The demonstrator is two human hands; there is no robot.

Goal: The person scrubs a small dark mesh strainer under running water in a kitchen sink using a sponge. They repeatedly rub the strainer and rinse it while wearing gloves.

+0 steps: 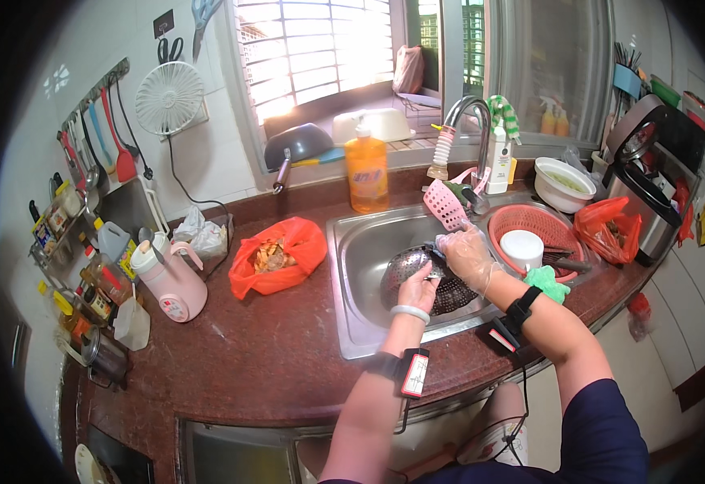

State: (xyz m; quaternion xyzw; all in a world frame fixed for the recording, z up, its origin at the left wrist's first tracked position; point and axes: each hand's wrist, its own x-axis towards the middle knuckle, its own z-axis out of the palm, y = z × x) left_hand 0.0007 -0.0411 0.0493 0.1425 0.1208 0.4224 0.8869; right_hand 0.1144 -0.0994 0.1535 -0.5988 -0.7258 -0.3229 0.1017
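Over the steel sink (358, 266), my left hand (418, 289) grips the near rim of a perforated metal colander (410, 266), tilted in the basin. My right hand (467, 251), in a clear plastic glove, is at the colander's right edge, holding a small bluish cloth or scrubber (439, 245), mostly hidden by the fingers. A dark perforated surface (454, 296) shows beneath both hands; whether it belongs to the colander I cannot tell. Behind my right hand, a pink sink caddy (446, 206) hangs by the faucet (485, 133).
Right of the basin, a red plastic basket (504, 221) holds a white cup (522, 249), with a green cloth (549, 284) at its near edge. An orange soap bottle (367, 169) stands behind the sink. Left lies a red plastic bag (310, 242) of scraps, near a pink thermal jug (186, 290).
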